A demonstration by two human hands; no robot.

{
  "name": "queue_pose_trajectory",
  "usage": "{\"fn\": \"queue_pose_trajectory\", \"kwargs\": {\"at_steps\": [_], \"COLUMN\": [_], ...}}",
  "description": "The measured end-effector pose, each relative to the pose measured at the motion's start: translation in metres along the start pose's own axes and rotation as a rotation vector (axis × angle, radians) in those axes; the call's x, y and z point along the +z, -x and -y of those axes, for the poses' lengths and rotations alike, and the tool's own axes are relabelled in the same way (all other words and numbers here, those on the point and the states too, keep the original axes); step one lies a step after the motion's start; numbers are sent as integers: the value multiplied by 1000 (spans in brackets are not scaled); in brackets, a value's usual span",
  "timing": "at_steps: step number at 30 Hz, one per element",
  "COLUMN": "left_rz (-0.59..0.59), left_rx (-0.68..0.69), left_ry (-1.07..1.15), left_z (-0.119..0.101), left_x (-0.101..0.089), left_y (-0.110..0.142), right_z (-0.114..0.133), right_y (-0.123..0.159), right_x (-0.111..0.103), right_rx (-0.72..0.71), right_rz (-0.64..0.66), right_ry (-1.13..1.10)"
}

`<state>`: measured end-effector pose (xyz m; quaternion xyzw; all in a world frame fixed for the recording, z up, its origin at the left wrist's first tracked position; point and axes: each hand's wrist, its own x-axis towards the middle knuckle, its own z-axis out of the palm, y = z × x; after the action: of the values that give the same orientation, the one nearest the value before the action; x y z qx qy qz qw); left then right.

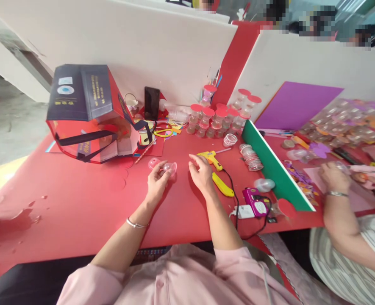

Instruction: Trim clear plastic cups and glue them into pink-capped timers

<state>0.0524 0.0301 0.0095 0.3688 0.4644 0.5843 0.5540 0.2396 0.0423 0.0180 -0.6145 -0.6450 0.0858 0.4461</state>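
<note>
My left hand is closed around a small transparent plastic cup, which looks pinkish over the red tabletop. Just behind its fingers lies a round, pinkish see-through piece, too small to make out fully. My right hand holds nothing, its fingers loosely curved and apart, a short way right of the cup. Close behind that hand a yellow glue gun lies on its side. To the right of my wrist sits a yellow utility knife.
A dark paper bag lies on its side at left. Stacked cups with red discs stand at the back. Nested cups lie beside a green divider. A purple box has cables. A co-worker's hand is at right.
</note>
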Motion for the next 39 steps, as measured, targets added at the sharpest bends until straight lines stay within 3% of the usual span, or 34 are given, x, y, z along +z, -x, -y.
{"fn": "queue_pose_trajectory", "kwargs": {"at_steps": [5,13,20,25,31,39], "left_rz": [30,72,92,73,57,29], "left_rx": [-83,-68,20,93,155,288], "left_ry": [43,-29,-65,-227,-353,-534], "left_z": [-1,5,9,9,8,4], "left_x": [1,-2,-2,-4,-4,-4], "left_y": [1,1,2,4,8,8], "right_z": [-3,-34,-42,-44,-32,-24], "right_y": [-22,-37,-41,-49,-63,-68], "right_x": [-24,-57,-51,-46,-42,-25], "right_rx": [94,380,355,261,254,186], "right_rz": [65,124,130,4,-188,-111], "right_ry": [175,502,484,372,263,179]}}
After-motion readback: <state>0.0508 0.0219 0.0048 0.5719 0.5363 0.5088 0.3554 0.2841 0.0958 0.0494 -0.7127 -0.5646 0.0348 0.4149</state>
